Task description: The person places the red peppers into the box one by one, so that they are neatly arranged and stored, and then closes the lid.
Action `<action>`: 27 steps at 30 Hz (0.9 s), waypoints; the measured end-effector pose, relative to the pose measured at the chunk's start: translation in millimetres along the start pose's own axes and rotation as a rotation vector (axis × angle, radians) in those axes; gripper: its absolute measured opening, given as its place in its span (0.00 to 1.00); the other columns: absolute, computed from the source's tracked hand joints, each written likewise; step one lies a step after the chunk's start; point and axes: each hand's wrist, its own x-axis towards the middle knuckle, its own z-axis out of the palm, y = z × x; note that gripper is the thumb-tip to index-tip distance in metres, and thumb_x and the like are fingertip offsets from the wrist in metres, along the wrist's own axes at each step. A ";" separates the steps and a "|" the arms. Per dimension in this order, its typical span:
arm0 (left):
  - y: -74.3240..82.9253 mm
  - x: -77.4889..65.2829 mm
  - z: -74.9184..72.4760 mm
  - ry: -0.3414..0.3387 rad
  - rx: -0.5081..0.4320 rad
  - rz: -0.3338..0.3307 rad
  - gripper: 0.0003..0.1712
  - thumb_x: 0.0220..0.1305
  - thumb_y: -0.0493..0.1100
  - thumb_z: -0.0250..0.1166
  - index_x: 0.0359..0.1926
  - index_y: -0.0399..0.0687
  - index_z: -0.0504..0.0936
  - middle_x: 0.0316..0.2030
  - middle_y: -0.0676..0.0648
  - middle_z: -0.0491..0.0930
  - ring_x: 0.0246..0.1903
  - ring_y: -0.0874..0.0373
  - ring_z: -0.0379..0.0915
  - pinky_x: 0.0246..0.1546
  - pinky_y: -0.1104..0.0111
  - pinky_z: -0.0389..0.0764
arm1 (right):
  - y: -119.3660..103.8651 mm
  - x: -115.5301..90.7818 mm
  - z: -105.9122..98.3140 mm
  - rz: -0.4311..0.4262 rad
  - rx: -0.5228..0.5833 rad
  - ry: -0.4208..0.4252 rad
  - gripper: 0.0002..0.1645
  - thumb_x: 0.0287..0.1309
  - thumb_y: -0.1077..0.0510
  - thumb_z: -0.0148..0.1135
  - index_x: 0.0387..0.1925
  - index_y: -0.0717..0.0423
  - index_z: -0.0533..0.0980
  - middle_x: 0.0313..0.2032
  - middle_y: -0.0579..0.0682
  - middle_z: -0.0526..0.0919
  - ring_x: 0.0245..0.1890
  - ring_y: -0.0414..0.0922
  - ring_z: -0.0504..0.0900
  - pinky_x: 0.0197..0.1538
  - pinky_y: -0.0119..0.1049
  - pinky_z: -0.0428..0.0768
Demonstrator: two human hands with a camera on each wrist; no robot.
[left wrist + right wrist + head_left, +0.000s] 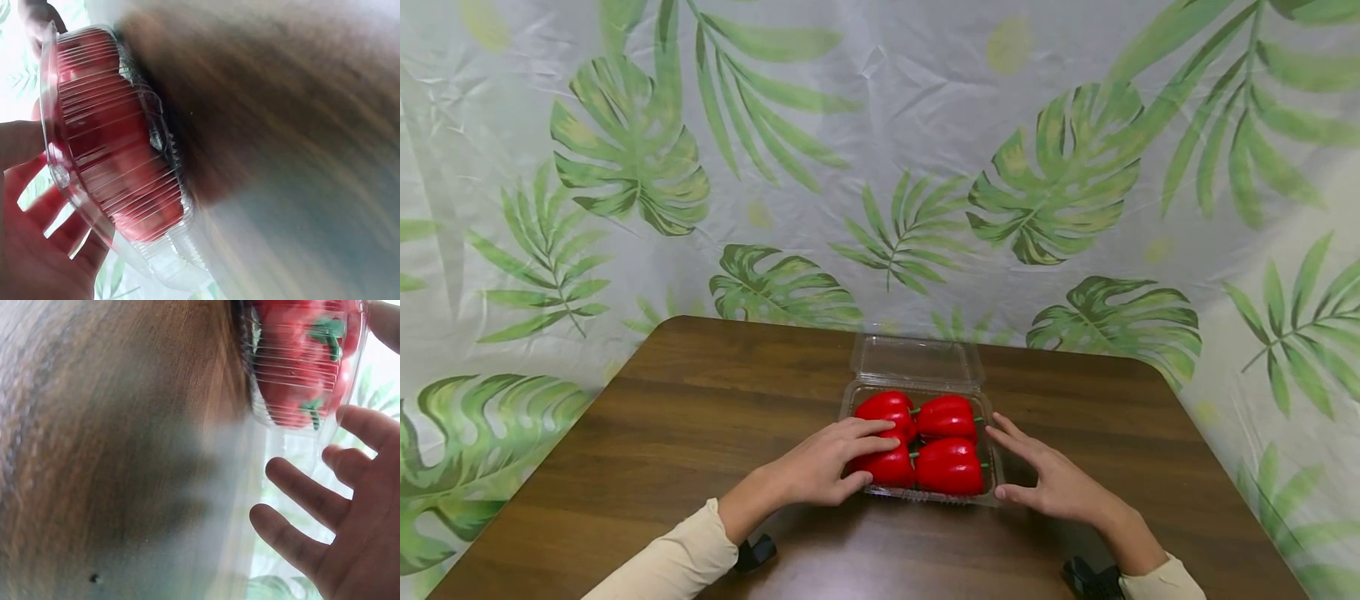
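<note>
Several shiny red bell peppers (950, 467) with green stems (328, 331) lie in two rows inside a clear plastic clamshell box (995, 479). Its hinged lid (917, 360) is folded back, away from the person. Over the box's left edge reaches my left hand (823, 460), its fingertips on the left-hand peppers (891, 471) and its thumb by the near left corner. My right hand (1063, 482) is at the right side, fingers spread, with thumb and fingertips right by the rim. Through the ribbed wall (100, 125) the peppers show red in the left wrist view.
The box stands on a dark brown wooden table (715, 400) with rounded far corners, its lid near the far edge. Behind hangs a pale curtain (917, 108) printed with green leaves. Black straps (756, 552) sit at both wrists, below cream sleeves (673, 554).
</note>
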 end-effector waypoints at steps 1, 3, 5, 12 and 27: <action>0.0 0.0 -0.2 -0.007 0.009 0.002 0.31 0.62 0.42 0.65 0.67 0.52 0.74 0.70 0.45 0.69 0.69 0.49 0.67 0.69 0.48 0.68 | -0.3 0.2 0.0 -0.003 0.001 0.001 0.48 0.58 0.41 0.67 0.74 0.53 0.62 0.76 0.64 0.56 0.69 0.69 0.65 0.58 0.73 0.69; 0.0 0.3 -0.2 -0.023 0.030 0.006 0.30 0.63 0.42 0.65 0.67 0.53 0.74 0.71 0.46 0.69 0.69 0.49 0.67 0.69 0.49 0.69 | -1.3 0.4 -0.1 -0.006 0.000 0.001 0.47 0.58 0.41 0.67 0.74 0.53 0.62 0.75 0.64 0.56 0.69 0.70 0.65 0.58 0.73 0.70; 0.1 0.8 -0.1 -0.039 0.053 0.011 0.30 0.64 0.42 0.64 0.68 0.54 0.73 0.71 0.47 0.69 0.69 0.50 0.67 0.69 0.51 0.70 | -1.9 0.7 -0.2 -0.012 -0.001 -0.002 0.47 0.59 0.41 0.66 0.74 0.54 0.61 0.75 0.65 0.56 0.69 0.70 0.65 0.57 0.73 0.70; 1.3 1.5 -1.2 -0.051 0.057 0.001 0.30 0.64 0.42 0.64 0.68 0.54 0.73 0.71 0.47 0.68 0.69 0.50 0.66 0.69 0.51 0.69 | -2.1 0.1 -0.6 -0.004 -0.006 0.005 0.47 0.58 0.41 0.66 0.74 0.53 0.62 0.75 0.64 0.56 0.69 0.70 0.66 0.58 0.72 0.70; -2.1 6.2 -10.2 -0.036 -0.031 0.002 0.29 0.62 0.39 0.63 0.65 0.50 0.75 0.69 0.45 0.70 0.69 0.49 0.66 0.68 0.51 0.71 | -0.5 1.5 -1.3 0.016 -0.001 -0.017 0.47 0.58 0.40 0.66 0.74 0.54 0.61 0.76 0.63 0.55 0.69 0.70 0.65 0.58 0.74 0.69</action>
